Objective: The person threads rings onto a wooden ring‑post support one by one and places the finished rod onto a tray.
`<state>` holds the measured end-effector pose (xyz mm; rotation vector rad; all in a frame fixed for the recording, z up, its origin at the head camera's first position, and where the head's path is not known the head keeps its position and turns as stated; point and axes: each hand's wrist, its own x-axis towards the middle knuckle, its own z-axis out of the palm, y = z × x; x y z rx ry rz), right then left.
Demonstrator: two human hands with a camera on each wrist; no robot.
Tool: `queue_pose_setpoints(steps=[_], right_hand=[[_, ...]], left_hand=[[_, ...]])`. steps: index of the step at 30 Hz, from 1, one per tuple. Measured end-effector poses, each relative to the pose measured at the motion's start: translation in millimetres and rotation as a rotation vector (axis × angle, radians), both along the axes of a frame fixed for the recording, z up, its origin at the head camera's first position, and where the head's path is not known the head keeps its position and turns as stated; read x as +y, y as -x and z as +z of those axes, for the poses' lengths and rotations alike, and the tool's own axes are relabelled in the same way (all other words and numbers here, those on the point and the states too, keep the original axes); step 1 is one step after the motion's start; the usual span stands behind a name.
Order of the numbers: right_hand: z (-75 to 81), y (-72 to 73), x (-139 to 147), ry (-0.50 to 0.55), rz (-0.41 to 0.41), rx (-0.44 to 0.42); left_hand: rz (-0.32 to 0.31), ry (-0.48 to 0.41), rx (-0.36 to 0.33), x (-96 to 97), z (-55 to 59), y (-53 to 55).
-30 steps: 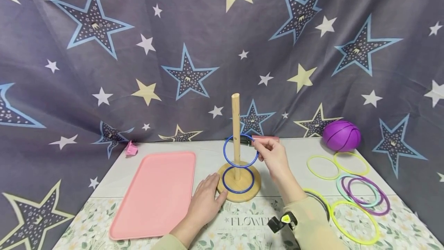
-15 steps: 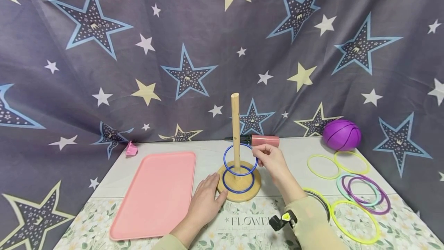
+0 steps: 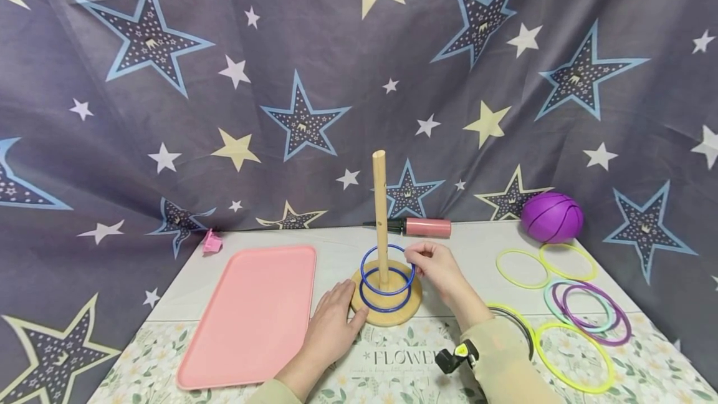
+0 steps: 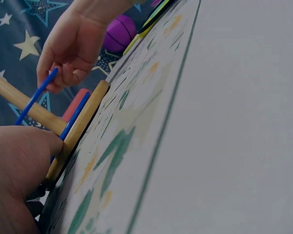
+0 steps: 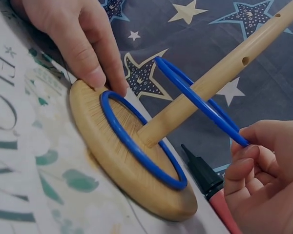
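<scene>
A wooden peg (image 3: 380,204) rises upright from its round wooden base (image 3: 395,319). My right hand (image 3: 440,269) pinches a blue ring (image 5: 200,105) at its right edge between thumb and fingertips. The peg passes through this ring, which hangs tilted above the base. Lying flat on the base around the peg's foot is a second blue ring (image 5: 119,131). With fingers extended, my left hand (image 3: 333,323) rests against the base's left rim; in the right wrist view its fingertips (image 5: 95,78) touch the wood.
A pink tray (image 3: 255,310) lies to the left, with a small pink object (image 3: 212,242) behind it. A red and black hand pump (image 3: 427,227) sits at the back. Several coloured rings (image 3: 619,329) and a purple ball (image 3: 552,217) are at the right.
My right hand has lowered the pinched blue ring along the peg, closer to the ring on the base. The left hand stays in place.
</scene>
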<state>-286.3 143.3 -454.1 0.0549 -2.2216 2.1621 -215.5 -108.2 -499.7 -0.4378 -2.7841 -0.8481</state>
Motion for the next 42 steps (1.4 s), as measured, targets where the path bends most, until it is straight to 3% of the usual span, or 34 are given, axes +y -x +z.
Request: queue_pose_setpoints(steps=[16,29,42], right_hand=[[-14.3,-1.5,-3,-0.073,0.042,-0.029],[-24.8,3.1,-6,-0.156,0.008,-0.033],[-25.5,3.0,-10,-0.43,-0.049,0.088]], left_hand=[[0.003,0.008,-0.021,-0.1,-1.4,2.7],[0.003,0.012,-0.045,-1.1,-1.3,4.3],[0.006,0.021,-0.054,-1.8,-5.3,8.9]])
